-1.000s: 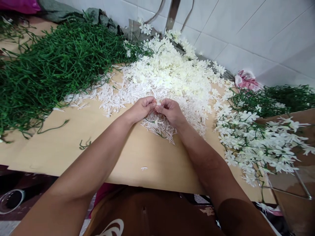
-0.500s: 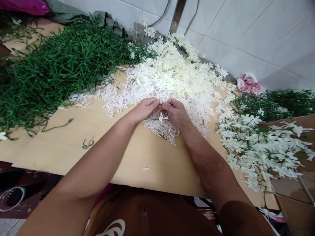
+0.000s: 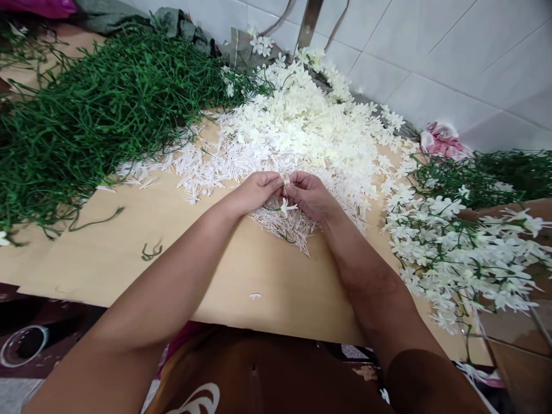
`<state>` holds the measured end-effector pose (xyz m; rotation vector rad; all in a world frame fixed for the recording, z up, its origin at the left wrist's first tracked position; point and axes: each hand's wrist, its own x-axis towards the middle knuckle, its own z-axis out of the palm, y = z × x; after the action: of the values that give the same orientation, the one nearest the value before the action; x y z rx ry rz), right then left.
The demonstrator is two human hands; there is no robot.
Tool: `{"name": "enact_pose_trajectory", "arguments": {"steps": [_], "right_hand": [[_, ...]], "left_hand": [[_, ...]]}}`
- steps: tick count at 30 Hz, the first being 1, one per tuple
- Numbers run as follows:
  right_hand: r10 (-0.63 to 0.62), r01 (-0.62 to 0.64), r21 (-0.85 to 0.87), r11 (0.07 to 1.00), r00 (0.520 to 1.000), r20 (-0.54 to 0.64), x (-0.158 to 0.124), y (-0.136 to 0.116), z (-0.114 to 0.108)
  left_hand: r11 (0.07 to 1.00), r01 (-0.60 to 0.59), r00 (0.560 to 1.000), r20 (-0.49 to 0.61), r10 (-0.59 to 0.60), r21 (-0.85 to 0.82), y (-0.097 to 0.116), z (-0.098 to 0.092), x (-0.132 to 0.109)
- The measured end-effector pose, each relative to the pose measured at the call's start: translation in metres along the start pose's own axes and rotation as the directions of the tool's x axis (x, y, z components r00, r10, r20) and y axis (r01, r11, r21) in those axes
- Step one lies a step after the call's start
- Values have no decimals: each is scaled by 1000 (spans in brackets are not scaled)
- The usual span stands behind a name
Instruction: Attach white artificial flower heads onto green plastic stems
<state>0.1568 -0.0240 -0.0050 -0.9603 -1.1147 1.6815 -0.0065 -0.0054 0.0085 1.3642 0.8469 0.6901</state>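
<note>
Both of my hands meet over a heap of thin white sticks. My left hand is closed, its thumb and finger pinching a green artificial flower stem. Close against it, my right hand is also pinched at the stem's tip; whatever small piece it grips is hidden by the fingers. A white artificial flower hangs just below the fingertips, seemingly on the same stem. Behind the hands lies a large pile of loose cream-white petal heads.
Green stems are heaped at the left. Assembled white flowers lie at the right, beside more green stems and a pink-white cloth. A tiled wall bounds the back. Stem scraps lie on the cardboard.
The view has shifted slightly. My fingertips have moved a little at the stem, and less green shows between them; both hands stay together over the sticks.
</note>
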Motion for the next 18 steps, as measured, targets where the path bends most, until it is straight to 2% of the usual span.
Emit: {"name": "enact_pose_trajectory", "arguments": {"steps": [6,10,18], "right_hand": [[-86,82,-64,995,994,-68,4,6,5],[-162,159,-36,987,975,-150,4,7,8],[-147,148,-11,989,973,-180,2,0,7]], "left_hand": [[995,67,995,-70,-72,-74,2,6,0],[983,80,995,-49,-90,-167,4,7,1],[995,61,998,1,-62,-82,5,3,-2]]}}
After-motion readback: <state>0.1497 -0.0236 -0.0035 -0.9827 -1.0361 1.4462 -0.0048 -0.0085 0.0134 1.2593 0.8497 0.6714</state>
